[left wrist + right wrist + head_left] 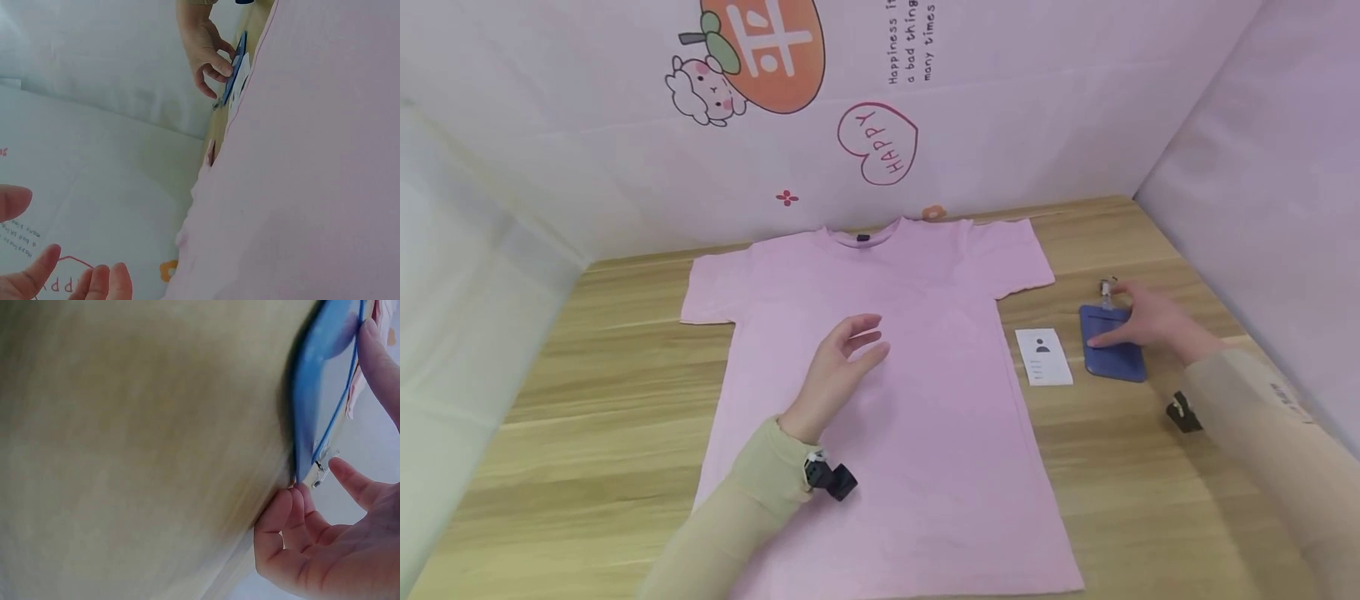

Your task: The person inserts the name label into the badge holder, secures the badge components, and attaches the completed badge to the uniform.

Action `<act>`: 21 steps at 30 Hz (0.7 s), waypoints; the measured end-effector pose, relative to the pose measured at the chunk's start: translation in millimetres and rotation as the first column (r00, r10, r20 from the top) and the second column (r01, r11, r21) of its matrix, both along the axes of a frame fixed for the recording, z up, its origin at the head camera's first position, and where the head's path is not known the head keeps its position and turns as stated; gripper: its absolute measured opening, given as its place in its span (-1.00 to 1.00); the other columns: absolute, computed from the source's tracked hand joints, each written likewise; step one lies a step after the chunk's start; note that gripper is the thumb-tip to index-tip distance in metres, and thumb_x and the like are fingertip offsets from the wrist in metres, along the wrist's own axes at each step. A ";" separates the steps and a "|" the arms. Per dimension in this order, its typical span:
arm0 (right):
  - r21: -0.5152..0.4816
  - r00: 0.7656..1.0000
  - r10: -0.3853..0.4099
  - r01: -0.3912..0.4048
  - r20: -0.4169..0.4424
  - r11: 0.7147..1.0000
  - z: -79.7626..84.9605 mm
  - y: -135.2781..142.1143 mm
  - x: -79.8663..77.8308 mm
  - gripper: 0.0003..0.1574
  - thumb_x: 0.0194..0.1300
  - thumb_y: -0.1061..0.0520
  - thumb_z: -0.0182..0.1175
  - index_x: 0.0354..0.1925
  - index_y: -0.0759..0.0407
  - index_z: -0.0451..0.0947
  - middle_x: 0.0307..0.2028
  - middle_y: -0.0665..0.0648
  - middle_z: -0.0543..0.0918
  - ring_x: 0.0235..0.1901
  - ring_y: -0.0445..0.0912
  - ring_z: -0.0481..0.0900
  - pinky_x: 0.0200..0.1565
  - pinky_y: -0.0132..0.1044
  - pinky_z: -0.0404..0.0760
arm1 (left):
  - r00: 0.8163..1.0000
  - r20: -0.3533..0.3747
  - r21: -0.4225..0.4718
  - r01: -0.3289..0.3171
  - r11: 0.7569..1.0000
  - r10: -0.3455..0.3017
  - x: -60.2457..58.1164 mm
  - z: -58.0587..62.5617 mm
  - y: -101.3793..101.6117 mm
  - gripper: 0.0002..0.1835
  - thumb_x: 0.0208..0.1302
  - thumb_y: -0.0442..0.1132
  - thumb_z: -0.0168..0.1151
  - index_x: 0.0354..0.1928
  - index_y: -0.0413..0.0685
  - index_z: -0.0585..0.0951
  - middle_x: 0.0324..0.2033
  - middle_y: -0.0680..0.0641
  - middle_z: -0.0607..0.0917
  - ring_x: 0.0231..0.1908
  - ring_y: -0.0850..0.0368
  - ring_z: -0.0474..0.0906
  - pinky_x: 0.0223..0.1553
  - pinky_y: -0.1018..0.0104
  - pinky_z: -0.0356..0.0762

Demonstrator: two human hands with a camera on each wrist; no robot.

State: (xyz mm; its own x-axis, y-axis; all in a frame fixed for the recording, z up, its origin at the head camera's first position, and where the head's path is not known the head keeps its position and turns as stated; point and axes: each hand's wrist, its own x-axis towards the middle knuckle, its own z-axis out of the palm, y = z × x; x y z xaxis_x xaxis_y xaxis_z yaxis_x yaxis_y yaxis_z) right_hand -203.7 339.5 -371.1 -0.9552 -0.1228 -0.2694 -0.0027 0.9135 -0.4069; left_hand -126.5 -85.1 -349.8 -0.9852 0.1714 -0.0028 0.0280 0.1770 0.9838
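A blue badge holder [1114, 360] with a metal clip [1106, 291] at its top lies on the table, right of a white card [1043, 357] printed with a person icon. My right hand [1153, 321] grips the holder, its thumb across the front and curled fingers at the right edge. In the right wrist view, fingertips meet the holder's edge [306, 394] while the index finger stands off near the clip. Over the middle of a pink T-shirt [925, 450], my left hand [838, 367] hovers with loosely bent fingers and holds nothing.
The T-shirt lies spread flat on the wooden table [595, 433], collar toward the back. A printed white backdrop [1000, 108] rises behind the table, with white sheets [1270, 208] at both sides. Each wrist wears a small black camera [841, 482].
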 end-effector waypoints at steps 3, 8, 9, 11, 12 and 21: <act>0.010 1.000 -0.003 0.003 0.015 1.000 0.4 -1.9 0.5 0.35 -0.12 -0.21 0.48 0.28 0.55 0.00 0.07 0.72 0.28 0.03 0.49 0.31 0.06 0.35 0.33 | 1.000 0.026 0.020 -0.014 1.000 0.013 -4.9 -3.5 3.1 -0.52 0.25 -0.30 0.20 0.21 -0.26 0.40 0.22 -0.23 0.44 0.20 -0.06 0.43 0.19 0.13 0.45; 0.015 1.000 0.004 -0.004 0.013 1.000 2.7 -5.1 -0.7 0.34 -0.14 -0.22 0.48 0.28 0.52 0.02 0.08 0.71 0.27 0.05 0.51 0.28 0.08 0.37 0.30 | 0.998 0.056 0.070 -0.023 0.997 0.020 -11.7 -7.3 6.4 -0.51 0.25 -0.32 0.17 0.21 -0.32 0.38 0.21 -0.28 0.43 0.20 -0.11 0.42 0.17 0.11 0.46; 0.017 1.000 0.008 -0.008 0.009 1.000 3.3 -5.7 -1.1 0.33 -0.14 -0.21 0.49 0.27 0.52 0.03 0.08 0.72 0.28 0.05 0.51 0.29 0.08 0.37 0.30 | 0.998 0.068 0.087 -0.024 0.996 0.019 -13.1 -8.0 6.9 -0.51 0.26 -0.32 0.16 0.21 -0.33 0.37 0.21 -0.29 0.43 0.20 -0.11 0.41 0.17 0.11 0.47; 0.027 1.000 0.013 -0.013 0.006 1.000 3.9 -6.3 -1.5 0.32 -0.14 -0.21 0.49 0.26 0.53 0.04 0.08 0.72 0.27 0.05 0.51 0.28 0.09 0.37 0.29 | 0.996 0.088 0.115 -0.027 0.993 0.017 -16.1 -9.9 7.7 -0.51 0.27 -0.31 0.15 0.21 -0.34 0.37 0.21 -0.30 0.42 0.20 -0.12 0.41 0.16 0.10 0.48; 0.029 1.000 0.016 -0.016 0.005 0.999 3.9 -6.4 -1.4 0.32 -0.14 -0.21 0.49 0.26 0.53 0.04 0.09 0.72 0.25 0.06 0.52 0.26 0.10 0.38 0.27 | 0.995 0.100 0.128 -0.028 0.991 0.015 -17.3 -10.9 8.0 -0.51 0.27 -0.31 0.14 0.22 -0.34 0.36 0.22 -0.30 0.42 0.20 -0.12 0.41 0.16 0.10 0.48; -0.025 0.998 0.048 -0.049 -0.030 0.998 0.3 -1.8 0.9 0.13 -0.10 -0.10 0.49 0.19 0.54 0.17 0.22 0.71 0.10 0.13 0.53 0.19 0.15 0.37 0.22 | 0.990 0.141 0.145 -0.044 0.988 0.023 -22.0 -13.3 10.9 -0.52 0.27 -0.30 0.13 0.21 -0.33 0.37 0.21 -0.28 0.43 0.19 -0.10 0.42 0.15 0.10 0.49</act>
